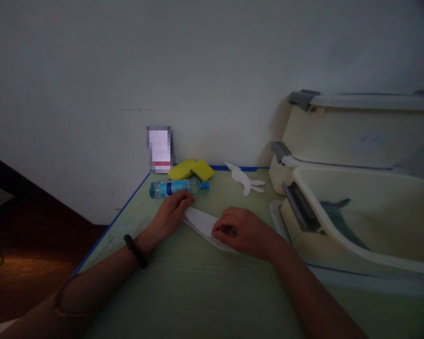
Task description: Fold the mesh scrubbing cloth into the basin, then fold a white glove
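A flat, narrow piece of thin white cloth [202, 222] slants across the table between my hands. Its far left end is pinched in my left hand [173, 209], whose fingers are closed. My right hand [242, 233] is curled over the nearer right part, with thumb and fingertips pressed together on the edge. What kind of cloth item it is I cannot make out. Just beyond my left hand a clear water bottle [175, 188] with a blue cap and label lies on its side. A limp white piece with finger-like ends, like a glove [243, 179], rests farther back.
Two yellow sponge-like blocks [187, 169] lie behind the bottle. A phone-like upright panel [160, 149], blurred out, leans by the wall. On the right stand stacked cream bins [339, 254] with grey latches, dark green fabric [346, 226] inside. The green table [183, 287] has blue edging.
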Motion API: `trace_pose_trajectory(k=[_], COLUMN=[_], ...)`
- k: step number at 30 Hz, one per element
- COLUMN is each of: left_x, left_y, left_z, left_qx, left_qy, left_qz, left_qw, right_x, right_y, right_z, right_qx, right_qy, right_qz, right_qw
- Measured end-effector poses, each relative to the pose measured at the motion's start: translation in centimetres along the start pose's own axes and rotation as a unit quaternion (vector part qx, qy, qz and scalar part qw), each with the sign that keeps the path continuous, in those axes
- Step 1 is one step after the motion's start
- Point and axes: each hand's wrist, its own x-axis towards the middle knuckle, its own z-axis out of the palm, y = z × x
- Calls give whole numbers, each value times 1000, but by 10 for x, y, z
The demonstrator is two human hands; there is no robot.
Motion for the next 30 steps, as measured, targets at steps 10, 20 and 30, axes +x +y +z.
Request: trace_pose_trajectory(k=[10, 20, 30], left_x=[-5, -1, 4], left_y=[0, 11, 10], left_z=[4, 2, 0], left_qx=[127, -203, -609], left_qy=[-33, -7, -18], left_qz=[102, -62, -196], left_qw=[986, 977, 769], right_x=[-4, -1, 9], right_y=[6, 6, 7], right_z=[1, 9, 15], right_qx=[16, 66, 487], right_qy=[41, 12, 116], right_qz=[99, 119, 281], right_qw=[994, 991, 819])
